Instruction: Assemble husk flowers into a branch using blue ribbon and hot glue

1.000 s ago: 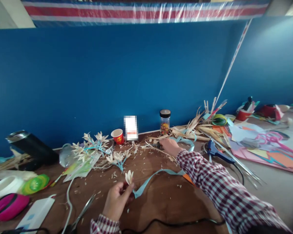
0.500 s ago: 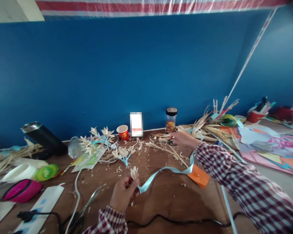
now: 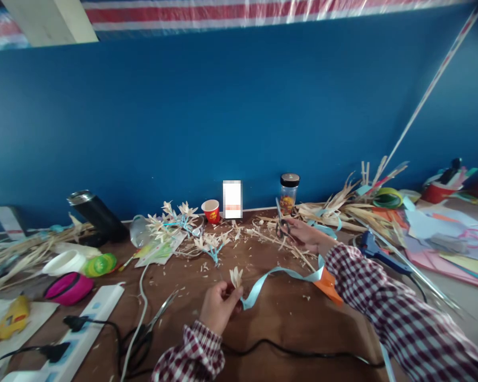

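Observation:
Between the thumb and fingers of my left hand [image 3: 220, 304] is a small cream flower [image 3: 236, 276] that looks made of dried husk. A light blue ribbon [image 3: 276, 270] runs from its base in a curve to the right. Farther back, my right hand [image 3: 305, 233] grips a small pair of scissors [image 3: 281, 223] with the blades pointing up. Beyond the left hand lie finished-looking husk flowers with blue stems [image 3: 213, 246] and a larger bunch [image 3: 173, 220]. Under the right forearm sits an orange piece [image 3: 329, 286], partly hidden by the sleeve.
Larger scissors [image 3: 155, 321] and a white power strip [image 3: 83, 331] lie at left, near a yellow glue gun [image 3: 10, 321]. A red paper cup [image 3: 211, 212] and a lidded jar [image 3: 289, 193] stand at the back. A blue glue gun [image 3: 382, 253] rests right of the sleeve.
My right hand has lifted the small scissors from the tabletop, their blades now upright. My left hand still pinches the flower and ribbon. The view has shifted left.

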Demonstrator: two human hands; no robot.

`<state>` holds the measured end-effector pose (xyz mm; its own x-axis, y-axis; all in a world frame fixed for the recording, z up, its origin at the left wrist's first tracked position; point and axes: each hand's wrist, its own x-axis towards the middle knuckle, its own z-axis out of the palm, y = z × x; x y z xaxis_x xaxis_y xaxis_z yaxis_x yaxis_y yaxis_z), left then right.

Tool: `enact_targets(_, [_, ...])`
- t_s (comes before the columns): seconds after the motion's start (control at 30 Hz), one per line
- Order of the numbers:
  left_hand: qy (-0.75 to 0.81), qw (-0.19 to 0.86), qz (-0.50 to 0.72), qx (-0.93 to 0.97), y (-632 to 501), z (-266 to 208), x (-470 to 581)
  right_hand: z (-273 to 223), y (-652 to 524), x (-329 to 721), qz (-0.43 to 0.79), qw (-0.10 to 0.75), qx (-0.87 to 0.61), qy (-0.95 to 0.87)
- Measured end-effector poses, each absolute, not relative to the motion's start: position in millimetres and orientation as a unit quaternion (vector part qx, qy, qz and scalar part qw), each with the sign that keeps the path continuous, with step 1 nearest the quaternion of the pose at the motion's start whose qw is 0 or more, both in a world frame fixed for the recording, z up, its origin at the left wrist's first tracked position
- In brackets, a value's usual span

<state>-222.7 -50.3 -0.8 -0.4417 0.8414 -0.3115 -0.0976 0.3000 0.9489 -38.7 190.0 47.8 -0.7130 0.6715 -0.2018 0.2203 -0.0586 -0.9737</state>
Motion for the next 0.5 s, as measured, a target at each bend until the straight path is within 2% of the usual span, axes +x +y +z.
enact_targets(0.23, [0.619,0.492,0.582,0.192,-43.3,1.6,-225.7,63.9,177.4,-43.9,0.677,0.212,-0.297,-0.64])
enact_targets(0.5, [0.587,0.501,0.627,0.107,-37.1,21.8,-238.1,64.6,85.7,-23.3,0.702,0.18,-0.286,-0.627])
